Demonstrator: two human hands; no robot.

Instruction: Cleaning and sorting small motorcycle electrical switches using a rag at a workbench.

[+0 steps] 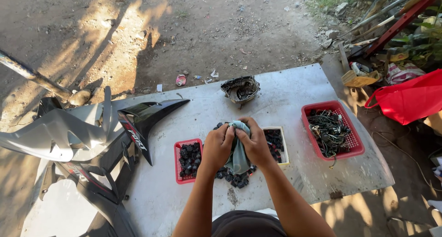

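Both hands meet at the middle of a scuffed grey metal table [294, 172]. The left hand [218, 147] and right hand [254, 145] are each closed around a soft, crumpled teal cloth [238, 155] that hangs between them. Under it lies a heap of small black plastic parts [235, 178]. At nine o'clock sits a small red mesh basket [177, 164] of similar parts, at three o'clock a larger red basket [353, 145] of tangled wires, and at twelve a dull metal cover [240, 88].
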